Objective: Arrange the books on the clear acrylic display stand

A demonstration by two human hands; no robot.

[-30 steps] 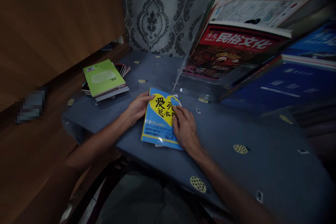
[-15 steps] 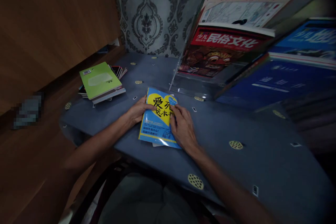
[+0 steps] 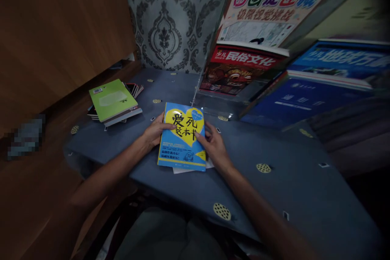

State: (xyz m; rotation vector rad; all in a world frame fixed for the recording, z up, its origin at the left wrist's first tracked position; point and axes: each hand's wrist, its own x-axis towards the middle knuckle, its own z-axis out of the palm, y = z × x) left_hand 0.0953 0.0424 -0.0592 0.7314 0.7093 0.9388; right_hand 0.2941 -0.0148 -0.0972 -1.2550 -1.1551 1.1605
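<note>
A blue book (image 3: 183, 150) with a yellow heart and black Chinese characters on its cover faces me, near the table's front edge. My left hand (image 3: 154, 131) grips its left side, thumb on the cover and fingers underneath. On the right side, my right hand (image 3: 215, 146) holds the book with its thumb over the cover, the other fingers at and behind the edge. A white sheet (image 3: 180, 170) peeks out below the book; whether it belongs to the book I cannot tell.
A pile of books topped by a green one (image 3: 112, 100) lies at the table's left. At the back right, a clear rack (image 3: 210, 103) holds a red book (image 3: 237, 69) and a blue book (image 3: 304, 97). Grey-blue cloth (image 3: 243, 178) covers the table; a wooden panel (image 3: 61, 28) stands left.
My right hand has shifted from lying over the cover to the book's right edge, uncovering more of the heart and characters. The camera view has tilted slightly up and to the right.
</note>
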